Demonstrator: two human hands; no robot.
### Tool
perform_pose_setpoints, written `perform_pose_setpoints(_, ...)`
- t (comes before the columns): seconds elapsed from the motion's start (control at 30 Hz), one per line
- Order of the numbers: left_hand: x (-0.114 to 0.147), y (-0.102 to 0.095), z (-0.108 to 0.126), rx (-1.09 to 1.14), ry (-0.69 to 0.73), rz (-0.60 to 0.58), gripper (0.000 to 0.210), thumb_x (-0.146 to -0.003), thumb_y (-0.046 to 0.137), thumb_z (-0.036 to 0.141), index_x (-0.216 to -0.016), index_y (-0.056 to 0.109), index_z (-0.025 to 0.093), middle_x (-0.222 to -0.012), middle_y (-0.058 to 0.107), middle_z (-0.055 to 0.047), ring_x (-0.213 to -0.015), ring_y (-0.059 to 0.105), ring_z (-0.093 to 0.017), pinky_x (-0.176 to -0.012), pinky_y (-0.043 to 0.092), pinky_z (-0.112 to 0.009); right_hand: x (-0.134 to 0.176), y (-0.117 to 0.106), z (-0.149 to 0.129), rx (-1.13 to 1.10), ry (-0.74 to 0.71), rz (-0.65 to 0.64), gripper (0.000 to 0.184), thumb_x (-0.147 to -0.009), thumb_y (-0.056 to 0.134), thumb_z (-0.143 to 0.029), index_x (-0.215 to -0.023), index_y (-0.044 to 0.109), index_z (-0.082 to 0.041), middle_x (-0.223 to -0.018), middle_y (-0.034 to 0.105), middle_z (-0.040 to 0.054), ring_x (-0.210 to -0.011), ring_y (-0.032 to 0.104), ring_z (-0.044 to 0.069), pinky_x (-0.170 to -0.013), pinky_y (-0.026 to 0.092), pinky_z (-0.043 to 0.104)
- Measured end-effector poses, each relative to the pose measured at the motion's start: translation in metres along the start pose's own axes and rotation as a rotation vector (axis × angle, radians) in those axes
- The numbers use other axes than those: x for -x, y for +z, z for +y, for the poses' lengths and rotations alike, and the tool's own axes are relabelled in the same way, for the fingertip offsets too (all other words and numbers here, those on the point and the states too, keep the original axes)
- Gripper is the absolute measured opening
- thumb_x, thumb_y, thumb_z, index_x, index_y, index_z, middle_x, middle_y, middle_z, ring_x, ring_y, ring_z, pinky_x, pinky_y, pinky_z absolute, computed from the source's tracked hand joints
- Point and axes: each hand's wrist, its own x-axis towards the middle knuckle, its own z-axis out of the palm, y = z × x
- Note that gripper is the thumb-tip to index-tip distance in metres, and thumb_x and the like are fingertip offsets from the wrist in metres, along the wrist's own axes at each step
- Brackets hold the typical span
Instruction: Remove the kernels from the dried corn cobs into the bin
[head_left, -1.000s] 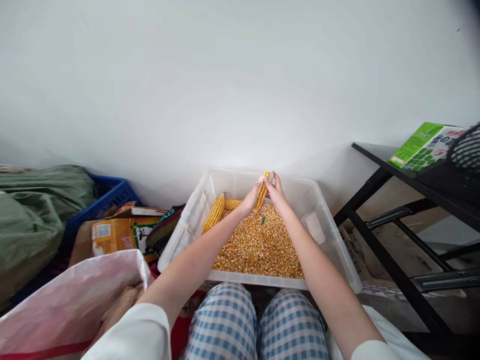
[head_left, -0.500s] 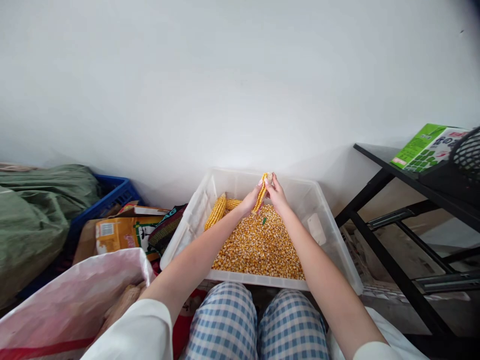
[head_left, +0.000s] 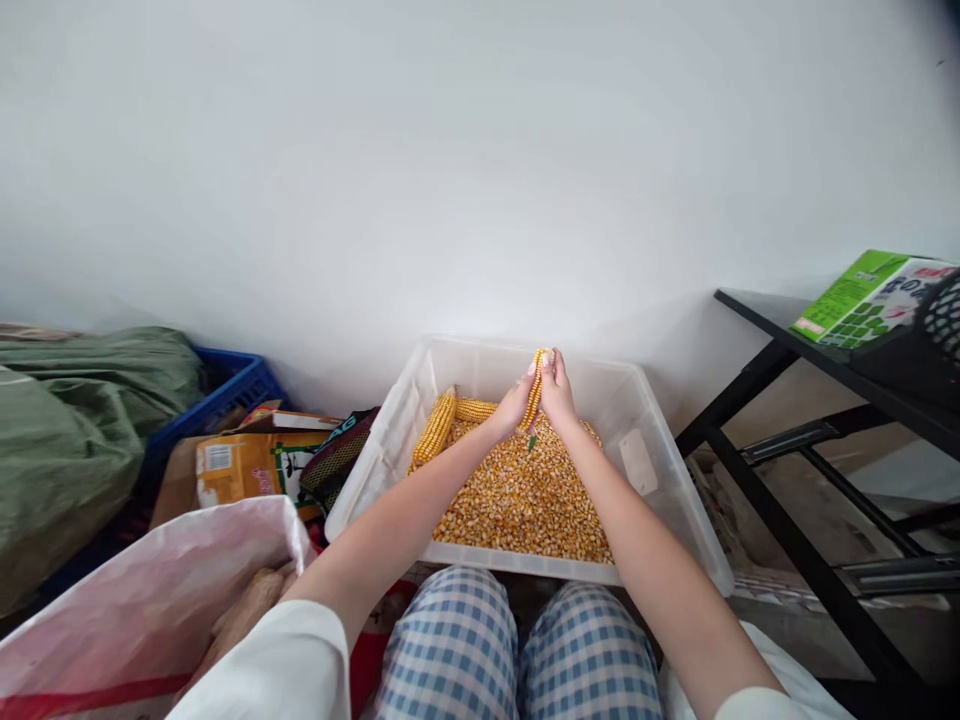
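Between my two hands is an ear of corn (head_left: 534,392), held upright over the far side of a clear plastic bin (head_left: 517,562). My left hand (head_left: 516,402) is closed on its left side. My right hand (head_left: 556,388) wraps it from the right, fingers near the top, where a pale patch shows. Loose corn kernels (head_left: 517,500) cover the bin's floor below. Two more ears lie at the bin's back left: one whole ear (head_left: 435,428) slanting, another ear (head_left: 474,410) lying behind it. A small green scrap (head_left: 532,442) rests on the kernels.
On the left stand a white and red sack (head_left: 150,600), an orange package (head_left: 247,465) and a blue crate (head_left: 240,385) under green cloth. A black metal rack (head_left: 780,480) with a green box (head_left: 862,300) is on the right. A white wall rises behind the bin.
The view has shifted slightly, so everything sits a little further right. My hands still grip the ear, which now stands more upright, with my right fingers closer over its top.
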Motion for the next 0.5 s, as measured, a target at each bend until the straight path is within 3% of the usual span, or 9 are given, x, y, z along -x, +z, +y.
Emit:
perform_pose_setpoints(0.1, -0.004, -0.005, -0.004, -0.043, -0.025, -0.067, 0.069, -0.075, 0.029, 0.070, -0.104, 0.058, 0.015, -0.045, 0.046, 0.000, -0.035, 0.039, -0.009, -0.037, 0.035, -0.023, 0.000, -0.001, 0.000, 0.029, 0.019, -0.015, 0.073, -0.081, 0.027, -0.062, -0.140, 0.022, -0.019, -0.136, 0.037, 0.0086, -0.126, 0.035, 0.021, -0.104, 0.029, 0.035)
perform_pose_setpoints(0.23, -0.008, -0.010, -0.005, -0.045, -0.041, -0.067, 0.067, -0.074, 0.031, 0.071, -0.100, 0.058, 0.016, -0.048, 0.048, 0.000, -0.036, 0.040, -0.009, -0.037, 0.035, -0.024, 0.001, -0.002, -0.002, 0.033, 0.034, -0.021, 0.074, -0.082, 0.026, -0.062, -0.141, 0.019, -0.019, -0.136, 0.037, 0.0086, -0.126, 0.035, 0.021, -0.104, 0.029, 0.035)
perform_pose_setpoints(0.4, -0.005, -0.011, 0.002, 0.008, -0.088, -0.119, 0.073, -0.073, 0.021, 0.075, -0.094, 0.057, 0.015, -0.040, 0.042, 0.002, -0.031, 0.037, -0.009, -0.034, 0.032, -0.023, 0.002, -0.002, -0.002, -0.062, 0.014, 0.000, 0.067, -0.083, 0.024, -0.060, -0.138, 0.027, -0.021, -0.135, 0.039, 0.0069, -0.122, 0.041, 0.018, -0.099, 0.036, 0.032)
perform_pose_setpoints(0.5, -0.005, -0.011, 0.004, 0.004, -0.083, -0.090, 0.073, -0.073, 0.020, 0.075, -0.094, 0.058, 0.016, -0.040, 0.044, 0.002, -0.031, 0.038, -0.010, -0.034, 0.032, -0.023, 0.003, -0.001, -0.007, -0.187, 0.027, -0.046, 0.064, -0.083, 0.024, -0.060, -0.134, 0.034, -0.022, -0.129, 0.046, 0.0065, -0.115, 0.048, 0.018, -0.091, 0.043, 0.033)
